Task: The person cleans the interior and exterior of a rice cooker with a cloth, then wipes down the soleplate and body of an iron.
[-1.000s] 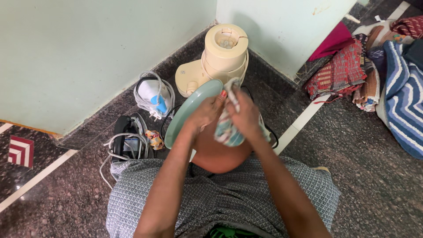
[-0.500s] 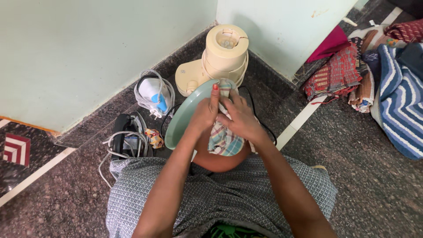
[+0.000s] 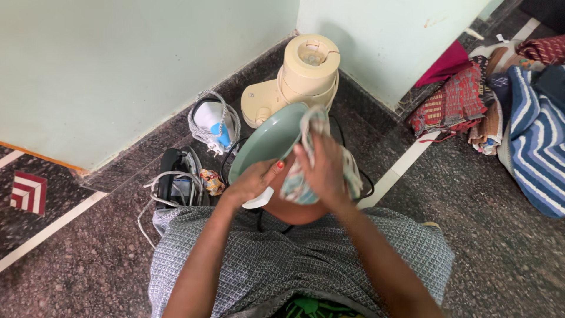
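Dark granite floor [image 3: 500, 235], cream mixer base [image 3: 294, 82] in corner, corded iron [image 3: 213, 125], fabric pile [image 3: 471, 100] at right

Bright, even daylight, soft and diffuse; no hard glare. Pale wall [image 3: 118, 70] evenly lit. Faint soft shadow on the floor [image 3: 500, 235] right beside the cream mixer [image 3: 297, 79]. Slight motion blur on the checked cloth [image 3: 318, 159] just below the mixer. Mild wide-angle stretch at frame edges. Rest sharp.

No packages, signs or screens visible; no label clear enough to make out.
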